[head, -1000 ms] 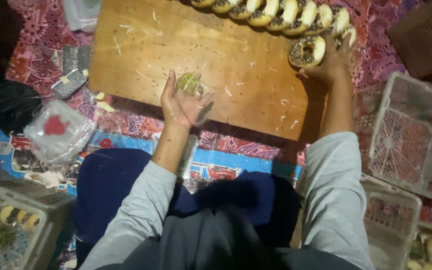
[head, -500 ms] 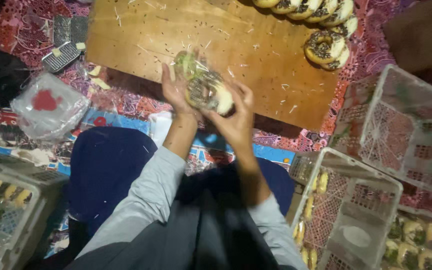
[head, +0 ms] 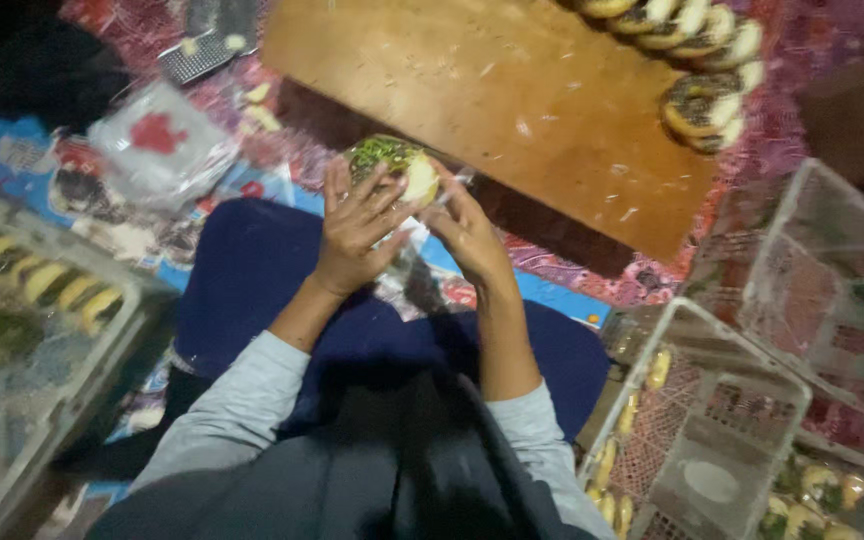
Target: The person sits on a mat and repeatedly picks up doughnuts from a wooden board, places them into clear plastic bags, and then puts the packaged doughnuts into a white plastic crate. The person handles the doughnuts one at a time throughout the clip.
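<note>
Keep both hands, left hand [head: 357,225] and right hand [head: 467,235], fingers pinching the green-topped pastry [head: 392,165] gently inside its clear wrapper [head: 407,262].

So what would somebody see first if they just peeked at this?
Probably the two hands in the middle: the left hand and right hand together hold a round green-topped pastry in clear wrap. Next, the row of chocolate-topped pastries at the top right of the wooden board. Pale plastic crates of more pastries sit on both sides.
</note>
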